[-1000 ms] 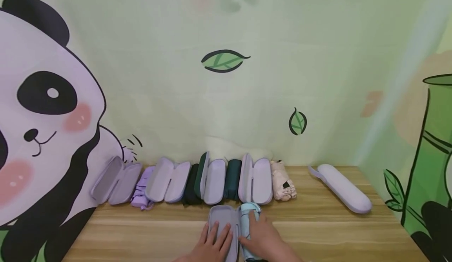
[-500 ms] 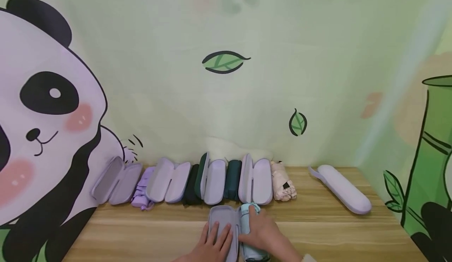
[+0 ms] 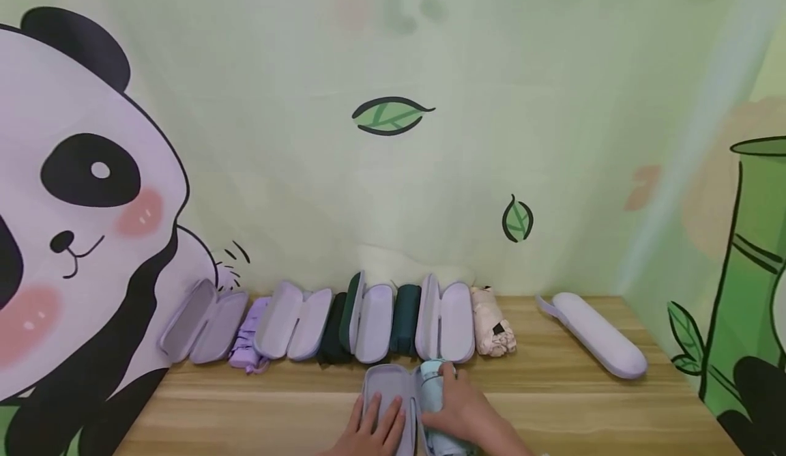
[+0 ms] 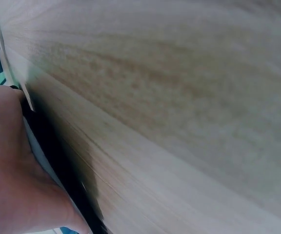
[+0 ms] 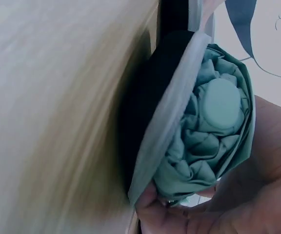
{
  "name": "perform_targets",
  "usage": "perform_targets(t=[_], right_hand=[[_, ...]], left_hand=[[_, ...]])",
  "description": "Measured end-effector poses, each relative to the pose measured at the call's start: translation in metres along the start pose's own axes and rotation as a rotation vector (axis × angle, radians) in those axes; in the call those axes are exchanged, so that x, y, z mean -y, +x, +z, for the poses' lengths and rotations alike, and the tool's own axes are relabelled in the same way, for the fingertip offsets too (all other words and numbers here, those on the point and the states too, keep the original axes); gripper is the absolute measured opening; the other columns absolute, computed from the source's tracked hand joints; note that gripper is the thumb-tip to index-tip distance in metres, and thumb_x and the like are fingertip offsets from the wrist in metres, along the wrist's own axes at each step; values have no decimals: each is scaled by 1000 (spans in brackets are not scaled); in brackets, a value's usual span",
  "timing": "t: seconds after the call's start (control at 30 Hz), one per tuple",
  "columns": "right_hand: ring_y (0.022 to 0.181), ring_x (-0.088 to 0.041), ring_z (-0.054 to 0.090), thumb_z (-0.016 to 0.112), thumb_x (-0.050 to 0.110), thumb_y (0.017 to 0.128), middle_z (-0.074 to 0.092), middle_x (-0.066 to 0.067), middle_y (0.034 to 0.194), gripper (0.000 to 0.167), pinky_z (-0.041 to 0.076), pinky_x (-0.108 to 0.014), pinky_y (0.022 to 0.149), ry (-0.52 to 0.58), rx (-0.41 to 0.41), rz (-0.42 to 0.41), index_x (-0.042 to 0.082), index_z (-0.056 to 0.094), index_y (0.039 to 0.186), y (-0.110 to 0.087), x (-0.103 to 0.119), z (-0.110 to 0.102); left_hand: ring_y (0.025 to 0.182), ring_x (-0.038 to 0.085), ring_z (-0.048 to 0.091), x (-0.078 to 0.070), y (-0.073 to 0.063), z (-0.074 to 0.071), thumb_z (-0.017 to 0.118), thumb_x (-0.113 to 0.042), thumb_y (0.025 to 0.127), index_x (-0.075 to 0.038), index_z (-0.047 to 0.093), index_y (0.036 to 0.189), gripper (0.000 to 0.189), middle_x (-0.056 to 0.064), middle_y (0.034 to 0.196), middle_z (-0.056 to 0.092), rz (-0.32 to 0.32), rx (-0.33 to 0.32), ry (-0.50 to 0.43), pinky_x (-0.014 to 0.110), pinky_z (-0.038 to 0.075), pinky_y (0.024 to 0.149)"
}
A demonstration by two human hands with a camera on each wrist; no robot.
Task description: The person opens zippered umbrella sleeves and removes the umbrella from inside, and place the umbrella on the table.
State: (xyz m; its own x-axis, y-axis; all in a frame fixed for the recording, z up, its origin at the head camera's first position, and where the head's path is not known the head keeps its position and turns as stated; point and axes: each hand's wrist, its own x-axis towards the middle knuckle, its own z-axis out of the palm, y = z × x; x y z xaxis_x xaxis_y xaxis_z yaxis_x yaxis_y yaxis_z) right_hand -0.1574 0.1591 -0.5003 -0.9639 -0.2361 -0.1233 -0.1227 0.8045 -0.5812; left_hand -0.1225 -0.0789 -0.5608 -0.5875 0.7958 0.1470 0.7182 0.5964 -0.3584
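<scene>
A grey-lined hard case lies open like a book near the front of the table. My left hand rests with straight, spread fingers on its left half; the left wrist view shows only part of that hand beside the case's dark outer edge. My right hand holds a folded light blue umbrella along the case's right half, thumb on one side and fingers on the other. In the right wrist view the umbrella's round end and bunched cloth sit against the pale case rim.
Behind stand several open cases, among them a green-backed one. Between them lie folded umbrellas: purple, black, dark green and beige patterned. A closed pale case lies back right. A printed cloth backdrop rises behind.
The right hand and the near end of the umbrella have shifted slightly right. The left hand stays on the case. The head view has tipped up a little.
</scene>
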Motion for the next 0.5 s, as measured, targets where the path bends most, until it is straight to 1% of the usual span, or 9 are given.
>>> perform_targets(t=[0.07,0.1,0.2,0.27,0.33,0.37,0.5], right_hand=[[85,-33,61,81,35,76,59,-24,109,76,51,-52,73,52,23,-11,-1,44,131,-2,-3,-6],[85,-30,61,80,34,77,60,-23,109,74,51,-51,74,74,36,-10,-1,44,131,-4,-4,-10],[81,-26,59,77,32,82,63,-19,107,69,50,-47,72,130,53,4,0,42,133,-12,-7,-24],[81,-25,59,77,30,83,62,-20,114,69,49,-45,72,150,38,30,2,41,134,-19,-10,-34],[80,-25,58,77,28,83,60,-20,116,69,48,-43,70,157,17,53,3,40,136,-23,-12,-43],[81,-25,58,77,28,83,58,-22,120,70,49,-43,70,158,5,68,3,40,137,-25,-13,-47],[81,-28,59,79,27,81,54,-28,124,74,51,-45,68,116,-67,101,2,39,138,-28,-23,-58]], left_hand=[[130,36,55,0,0,-2,28,-68,102,-12,53,146,76,8,152,51,4,24,-22,56,48,96],[131,36,55,1,0,-3,28,-68,102,-12,52,147,76,8,153,50,5,40,-38,57,47,97],[131,36,55,1,-1,0,27,-68,102,-12,52,147,76,7,153,50,12,28,-25,56,48,97],[130,35,56,-1,-1,4,27,-68,103,-13,54,146,75,6,151,51,17,-3,-6,56,48,97],[128,34,58,-1,-2,7,28,-67,103,-14,56,144,73,5,149,54,25,-50,40,54,49,96],[127,34,59,-1,-1,7,29,-68,102,-14,56,143,73,5,149,54,28,-60,51,54,49,96],[126,34,60,1,0,3,34,-68,101,-14,58,142,72,6,148,55,51,-88,75,54,49,95]])
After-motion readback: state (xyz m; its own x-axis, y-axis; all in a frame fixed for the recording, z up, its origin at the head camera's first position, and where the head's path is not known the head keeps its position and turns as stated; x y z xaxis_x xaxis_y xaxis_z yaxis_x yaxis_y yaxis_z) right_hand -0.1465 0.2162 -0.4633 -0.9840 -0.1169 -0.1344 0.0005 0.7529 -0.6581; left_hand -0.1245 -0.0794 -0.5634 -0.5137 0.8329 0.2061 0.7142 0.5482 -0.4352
